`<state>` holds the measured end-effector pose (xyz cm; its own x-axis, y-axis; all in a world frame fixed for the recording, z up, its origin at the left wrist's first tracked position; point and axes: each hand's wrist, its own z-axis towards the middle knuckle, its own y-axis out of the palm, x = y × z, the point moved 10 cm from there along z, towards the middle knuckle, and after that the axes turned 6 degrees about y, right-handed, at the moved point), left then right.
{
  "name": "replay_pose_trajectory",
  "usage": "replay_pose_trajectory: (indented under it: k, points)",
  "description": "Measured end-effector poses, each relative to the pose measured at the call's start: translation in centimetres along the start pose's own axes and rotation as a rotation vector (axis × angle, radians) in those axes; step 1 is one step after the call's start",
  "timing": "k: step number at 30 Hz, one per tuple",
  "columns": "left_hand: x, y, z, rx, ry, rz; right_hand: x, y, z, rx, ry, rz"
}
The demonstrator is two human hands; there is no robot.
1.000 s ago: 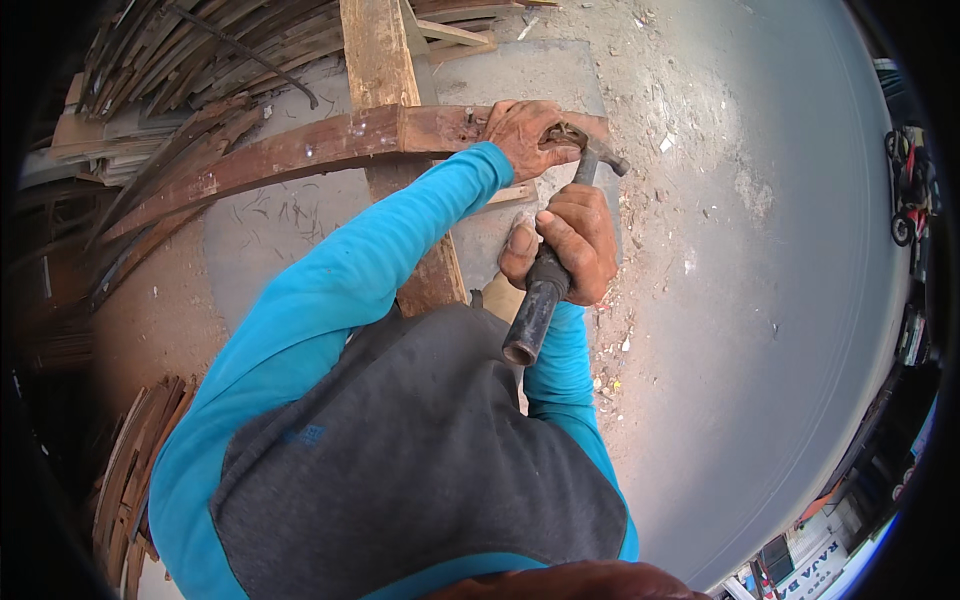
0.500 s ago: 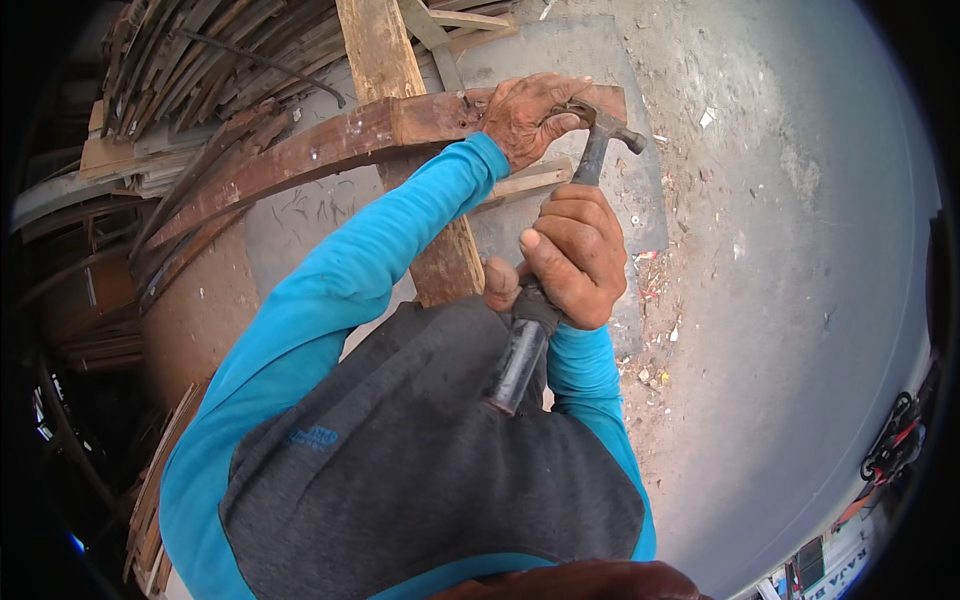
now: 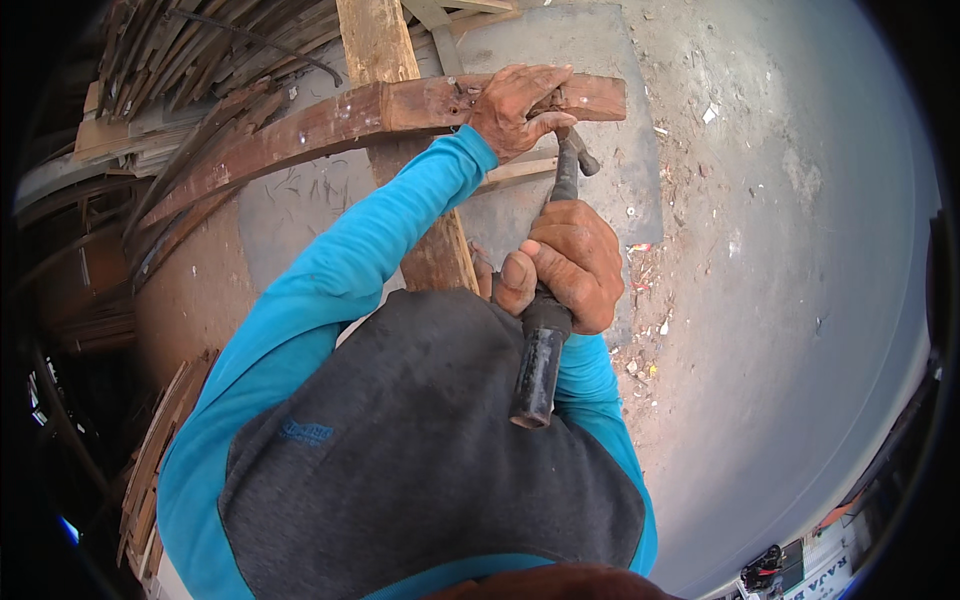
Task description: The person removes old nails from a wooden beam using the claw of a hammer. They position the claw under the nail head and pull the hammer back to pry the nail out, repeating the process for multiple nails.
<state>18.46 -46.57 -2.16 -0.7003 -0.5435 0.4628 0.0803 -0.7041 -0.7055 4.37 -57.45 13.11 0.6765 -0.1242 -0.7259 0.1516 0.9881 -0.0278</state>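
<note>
My left hand lies across the right part of a curved reddish-brown wooden beam, fingers stretched along it and thumb apart on the near side. My right hand is closed around the dark handle of a claw hammer. The hammer's head is close to the beam's near side, just below my left thumb; part of it is hidden there. A thick dark grip end of the handle points back toward my body. The beam crosses a worn wooden plank running away from me.
Piles of wooden strips fill the far left, with a thin dark rod on top. More strips lie at the near left. A grey sheet lies under the beam. Small debris litters the concrete floor on the right.
The hammer head has dropped from above the beam to its near side and shifted left. The handle's end has swung slightly right. My left hand has moved slightly left and its fingers lie straighter.
</note>
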Motion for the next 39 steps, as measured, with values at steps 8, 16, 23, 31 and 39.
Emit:
replay_pose_trajectory:
  k: [8,16,23,31,39]
  points:
    - [-0.1,-0.1,-0.3,-0.029,-0.026,-0.021,-0.4,1.5,0.3,-0.073,-0.104,-0.129]
    - [0.4,-0.8,0.1,0.058,0.068,-0.158,-2.4,4.4,-1.1,-0.054,-0.263,-0.157]
    - [-0.3,-0.9,0.1,0.12,0.039,-0.19,-2.5,9.1,-4.1,-0.053,-0.416,-0.244]
    - [0.3,-1.0,-0.1,0.096,0.057,-0.184,-2.9,7.1,-1.8,-0.098,-0.311,-0.225]
    - [-1.0,0.2,-0.3,0.038,-0.006,-0.239,-2.5,9.9,-1.0,-0.227,-0.384,-0.229]
